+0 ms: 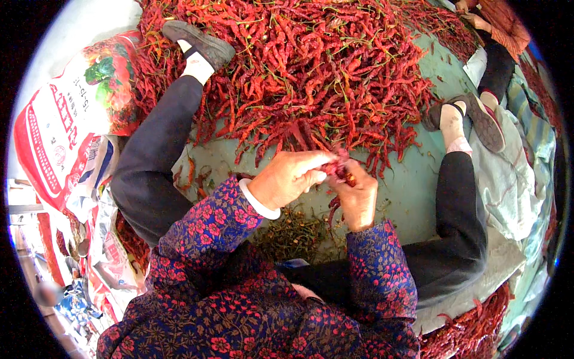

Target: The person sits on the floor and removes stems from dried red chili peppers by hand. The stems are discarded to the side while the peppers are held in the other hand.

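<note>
Both my hands meet in front of me, just short of a big heap of dried red chili peppers (pixel 305 76). Pinched between thumb and fingers, my left hand (pixel 293 176) grips one end of some red chilies (pixel 335 167). On their other side my right hand (pixel 356 193) is closed around them; motion blurs the fingertips, so how many chilies there are cannot be told. Another chili (pixel 333 210) hangs below the right palm. Beneath my hands lies a small pile of greenish-brown stems (pixel 291 233) on the pale green ground sheet (pixel 394 179).
My legs spread to either side of the heap. A printed woven sack (pixel 58 130) stands at left. At upper right another person's hands (pixel 477 20) are near more chilies (pixel 441 27). A pale woven sheet (pixel 506 175) lies at right, with chilies (pixel 471 327) at lower right.
</note>
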A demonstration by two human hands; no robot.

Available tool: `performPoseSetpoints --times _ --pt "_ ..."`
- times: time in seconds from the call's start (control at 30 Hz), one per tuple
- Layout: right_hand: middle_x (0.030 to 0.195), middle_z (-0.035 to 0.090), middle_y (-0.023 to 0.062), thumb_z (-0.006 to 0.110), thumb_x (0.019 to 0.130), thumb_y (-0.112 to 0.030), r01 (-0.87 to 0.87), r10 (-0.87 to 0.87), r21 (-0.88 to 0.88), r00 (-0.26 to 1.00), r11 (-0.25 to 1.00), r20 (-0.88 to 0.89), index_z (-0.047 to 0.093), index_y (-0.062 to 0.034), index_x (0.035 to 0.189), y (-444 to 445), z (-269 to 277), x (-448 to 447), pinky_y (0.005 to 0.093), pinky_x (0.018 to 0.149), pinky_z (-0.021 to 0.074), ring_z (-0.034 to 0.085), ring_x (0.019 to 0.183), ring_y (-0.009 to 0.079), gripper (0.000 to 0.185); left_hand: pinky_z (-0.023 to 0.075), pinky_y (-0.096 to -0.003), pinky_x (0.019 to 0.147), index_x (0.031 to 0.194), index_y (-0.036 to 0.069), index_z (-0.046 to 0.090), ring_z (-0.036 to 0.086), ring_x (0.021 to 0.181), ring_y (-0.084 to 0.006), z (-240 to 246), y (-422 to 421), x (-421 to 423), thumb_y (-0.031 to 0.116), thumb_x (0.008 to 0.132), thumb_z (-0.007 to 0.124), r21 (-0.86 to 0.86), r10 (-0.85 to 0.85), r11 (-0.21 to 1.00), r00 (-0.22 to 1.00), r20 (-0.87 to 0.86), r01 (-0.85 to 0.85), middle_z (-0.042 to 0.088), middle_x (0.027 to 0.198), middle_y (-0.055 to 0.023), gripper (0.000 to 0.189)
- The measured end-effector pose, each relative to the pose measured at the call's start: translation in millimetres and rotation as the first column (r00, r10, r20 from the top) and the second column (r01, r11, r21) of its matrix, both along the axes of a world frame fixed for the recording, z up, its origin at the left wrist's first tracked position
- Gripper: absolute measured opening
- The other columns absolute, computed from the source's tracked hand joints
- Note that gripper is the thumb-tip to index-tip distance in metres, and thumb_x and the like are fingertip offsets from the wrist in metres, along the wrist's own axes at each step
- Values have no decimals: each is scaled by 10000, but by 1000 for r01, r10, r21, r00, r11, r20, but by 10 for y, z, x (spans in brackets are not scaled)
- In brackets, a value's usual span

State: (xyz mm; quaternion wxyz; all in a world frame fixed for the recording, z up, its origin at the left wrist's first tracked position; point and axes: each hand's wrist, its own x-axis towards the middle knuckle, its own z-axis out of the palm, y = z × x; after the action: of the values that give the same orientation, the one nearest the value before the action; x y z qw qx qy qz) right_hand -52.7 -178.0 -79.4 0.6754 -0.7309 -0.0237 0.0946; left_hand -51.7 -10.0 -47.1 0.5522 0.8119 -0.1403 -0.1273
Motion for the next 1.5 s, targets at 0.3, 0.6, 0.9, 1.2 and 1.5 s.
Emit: performPoseSetpoints --times 0.3,0.6,0.9,1.2,1.5 --pt "712 630 83 681 741 -100 105 79 487 937 867 -342 601 13 931 -145 137 57 185 480 348 485 538 80 235 432 -204 552 1073 12 559 514 584 -66 107 89 80 103 878 506 -271 172 934 959 -224 -231 582 738 -34 222" --pt "676 507 3 694 726 -148 265 76 686 903 678 -423 509 -86 742 -207 -37 108 209 493 342 440 564 90 195 443 -219 547 999 10 592 523 592 -77 -62 412 762 109 843 528 -87 283 952 953 -112 -293 578 744 -26 196" --pt "686 525 24 705 669 -117 492 -100 539 795 684 -599 477 -94 672 -268 -133 129 335 823 378 522 769 192 230 461 -268 711 956 48 602 589 765 -137 -430 185 1742 104 799 601 236 275 905 909 313 -355 636 838 -68 167" --pt "550 305 -53 590 840 -260 518 190 760 763 393 -618 373 -131 636 -246 -276 163 236 495 305 337 525 90 325 437 -398 651 838 -14 584 571 696 -340 -925 325 1748 229 687 692 664 55 725 976 209 -183 583 696 -173 306" --pt "544 296 -59 577 848 -284 501 212 749 751 434 -625 336 -145 599 -227 -240 136 242 468 298 320 494 76 373 383 -209 434 873 11 607 502 493 -93 -374 561 1458 121 801 623 -229 259 913 912 -318 -338 580 686 -25 133"
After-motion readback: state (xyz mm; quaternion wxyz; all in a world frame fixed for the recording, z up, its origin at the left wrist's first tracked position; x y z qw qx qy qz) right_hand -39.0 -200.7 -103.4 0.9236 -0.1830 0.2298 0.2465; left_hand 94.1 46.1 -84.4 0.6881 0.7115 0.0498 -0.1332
